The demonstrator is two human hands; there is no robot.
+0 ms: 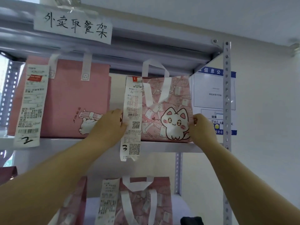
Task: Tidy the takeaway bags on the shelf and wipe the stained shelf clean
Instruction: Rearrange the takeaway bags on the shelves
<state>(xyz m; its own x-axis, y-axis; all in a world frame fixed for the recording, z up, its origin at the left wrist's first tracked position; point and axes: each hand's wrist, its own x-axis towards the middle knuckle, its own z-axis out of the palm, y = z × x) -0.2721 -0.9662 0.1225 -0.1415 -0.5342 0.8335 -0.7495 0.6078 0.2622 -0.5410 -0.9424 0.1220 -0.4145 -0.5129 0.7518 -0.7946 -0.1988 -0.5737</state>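
A pink takeaway bag with a white cat print (164, 109) stands upright on the grey shelf board (100, 144), white handles up. A long receipt marked 3 (132, 117) hangs down its left front past the shelf edge. My left hand (110, 125) grips the bag's left side beside the receipt. My right hand (200, 127) grips its right side. To the left stands a larger plain pink bag (73, 98) with a receipt marked 2 (31, 104).
A handwritten paper sign (73, 26) is taped to the upper shelf beam. The perforated upright post (227, 95) rises just right of my right hand, with a blue-bordered notice (212, 95) on the wall behind. Another patterned pink bag with a receipt (138, 202) stands on the shelf below.
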